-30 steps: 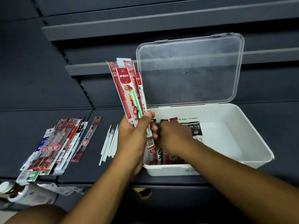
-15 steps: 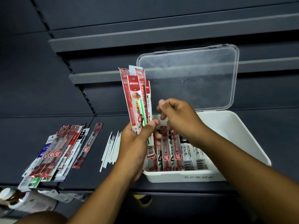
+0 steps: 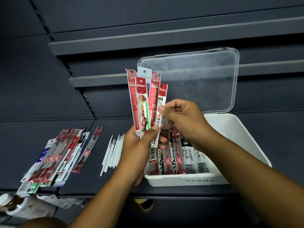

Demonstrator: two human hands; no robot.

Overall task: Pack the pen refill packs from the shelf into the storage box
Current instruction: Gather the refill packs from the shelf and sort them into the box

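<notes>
So the right hand (image 3: pixel 182 119) is up out of the storage box (image 3: pixel 233 129) now, pinching the next refill pack (image 3: pixel 162 97) while the left hand (image 3: pixel 139 150) grips the rest.

Legible: "M&G 晨光" on red header of front held pack (image 3: pixel 141 89); "福" roundels on red packs (image 3: pixel 178 160) in box (image 3: pixel 181 178) & shelf pile (image 3: pixel 57 157); "0.5" on black-label pack (image 3: pixel 185 142).

A shop: dark retail shelving (image 3: pixel 98 80) holding packaged pen refills (image 3: pixel 56 158).
</notes>
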